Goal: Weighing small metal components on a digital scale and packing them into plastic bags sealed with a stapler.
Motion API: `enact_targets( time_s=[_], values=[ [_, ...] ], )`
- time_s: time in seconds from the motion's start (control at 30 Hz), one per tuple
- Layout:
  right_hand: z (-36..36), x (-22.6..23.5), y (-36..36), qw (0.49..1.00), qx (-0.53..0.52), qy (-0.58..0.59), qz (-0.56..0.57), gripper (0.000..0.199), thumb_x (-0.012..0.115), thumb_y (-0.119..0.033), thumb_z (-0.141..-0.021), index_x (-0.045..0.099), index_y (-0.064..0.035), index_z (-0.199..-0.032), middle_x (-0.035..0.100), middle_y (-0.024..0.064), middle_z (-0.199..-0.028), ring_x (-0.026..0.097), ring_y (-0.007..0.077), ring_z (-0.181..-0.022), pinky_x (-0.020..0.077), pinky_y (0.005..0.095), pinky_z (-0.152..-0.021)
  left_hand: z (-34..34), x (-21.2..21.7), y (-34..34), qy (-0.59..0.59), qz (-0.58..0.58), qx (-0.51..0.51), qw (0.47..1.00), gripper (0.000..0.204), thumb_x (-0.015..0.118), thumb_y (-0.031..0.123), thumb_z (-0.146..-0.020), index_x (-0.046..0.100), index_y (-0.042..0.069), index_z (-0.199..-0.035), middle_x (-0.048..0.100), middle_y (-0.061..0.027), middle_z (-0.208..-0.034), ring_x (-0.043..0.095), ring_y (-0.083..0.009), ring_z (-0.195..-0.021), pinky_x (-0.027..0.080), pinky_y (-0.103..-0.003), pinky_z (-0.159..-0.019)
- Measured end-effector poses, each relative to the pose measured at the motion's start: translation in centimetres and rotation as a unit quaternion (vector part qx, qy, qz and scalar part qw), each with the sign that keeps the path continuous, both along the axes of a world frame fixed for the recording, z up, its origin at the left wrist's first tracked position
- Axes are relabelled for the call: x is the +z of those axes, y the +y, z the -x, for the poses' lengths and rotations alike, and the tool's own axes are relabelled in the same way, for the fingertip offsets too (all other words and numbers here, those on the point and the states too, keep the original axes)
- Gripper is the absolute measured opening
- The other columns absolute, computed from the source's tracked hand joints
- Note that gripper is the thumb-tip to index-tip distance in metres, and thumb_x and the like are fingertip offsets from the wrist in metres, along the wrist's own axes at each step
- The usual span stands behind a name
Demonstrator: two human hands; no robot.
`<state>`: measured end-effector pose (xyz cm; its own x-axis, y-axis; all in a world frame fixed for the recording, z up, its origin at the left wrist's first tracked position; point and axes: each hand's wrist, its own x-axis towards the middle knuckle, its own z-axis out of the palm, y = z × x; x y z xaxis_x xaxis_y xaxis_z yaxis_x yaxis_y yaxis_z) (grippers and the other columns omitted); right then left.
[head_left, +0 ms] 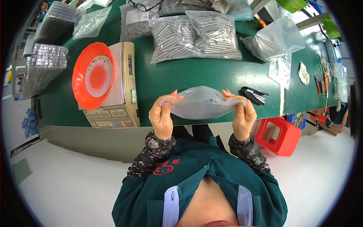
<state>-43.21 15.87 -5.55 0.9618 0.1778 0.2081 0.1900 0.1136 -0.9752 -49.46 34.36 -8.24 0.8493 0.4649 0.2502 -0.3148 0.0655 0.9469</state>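
Observation:
A clear, milky plastic bag (pixel 202 102) is stretched between my two hands above the near edge of the green table. My left hand (pixel 162 117) pinches one side of it, thumb toward me. At the opposite side my right hand (pixel 244 117) grips it the same way. The bag puffs out in the middle and looks light; I cannot make out anything inside. Just beyond my right hand lies a black stapler (pixel 255 95). To the left of my left hand stands a weighing scale (pixel 126 83) with an orange scalloped bowl (pixel 79 77) on top.
Filled bags of metal pins (pixel 174 38) lie along the back, with an upright bag of pins (pixel 270 39) at the back right. Stacked clear trays (pixel 45 68) stand far left. Tools, including a soldering iron (pixel 326 85), lie far right. A red stool (pixel 281 138) sits below the table edge.

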Motion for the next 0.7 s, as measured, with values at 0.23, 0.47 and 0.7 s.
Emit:
enact_targets(
  time_s=[0.23, 0.47, 0.7],
  values=[
    [-0.6, -1.8, 0.3, 0.959, -0.127, -0.112, 0.229, 0.006, 0.047, 0.001, -0.083, 0.050, 0.0010, -0.078, 0.047, 0.0042, -0.063, 0.040, 0.0130, -0.053, 0.0337, 0.0222, -0.049, -1.0, -1.0, -0.7, 0.090, -0.189, 0.205, 0.956, 0.020, 0.047, 0.014, -0.088, 0.048, -0.003, -0.077, 0.049, -0.0065, -0.064, 0.045, -0.0146, -0.053, 0.035, -0.026, -0.048],
    [-1.7, -3.7, 1.0, 0.928, -0.172, -0.032, 0.329, 0.013, 0.050, -0.009, -0.084, 0.048, -0.0020, -0.074, 0.048, 0.0155, -0.062, 0.045, 0.0302, -0.052, 0.0379, 0.0311, -0.048, -3.0, -2.1, 0.3, 0.236, -0.331, 0.126, 0.905, 0.027, 0.047, 0.018, -0.087, 0.045, 0.000, -0.066, 0.047, -0.0147, -0.059, 0.047, -0.0330, -0.052, 0.036, -0.038, -0.046],
    [-2.0, -5.0, 0.9, 0.852, -0.128, 0.059, 0.504, 0.029, 0.047, -0.028, -0.086, 0.047, -0.0039, -0.069, 0.049, 0.0179, -0.058, 0.047, 0.0381, -0.055, 0.0381, 0.0427, -0.051, -2.6, -4.1, 0.2, 0.368, -0.246, 0.058, 0.895, 0.039, 0.046, 0.031, -0.087, 0.047, -0.001, -0.064, 0.048, -0.0179, -0.055, 0.046, -0.0335, -0.050, 0.037, -0.038, -0.048]
  ],
)
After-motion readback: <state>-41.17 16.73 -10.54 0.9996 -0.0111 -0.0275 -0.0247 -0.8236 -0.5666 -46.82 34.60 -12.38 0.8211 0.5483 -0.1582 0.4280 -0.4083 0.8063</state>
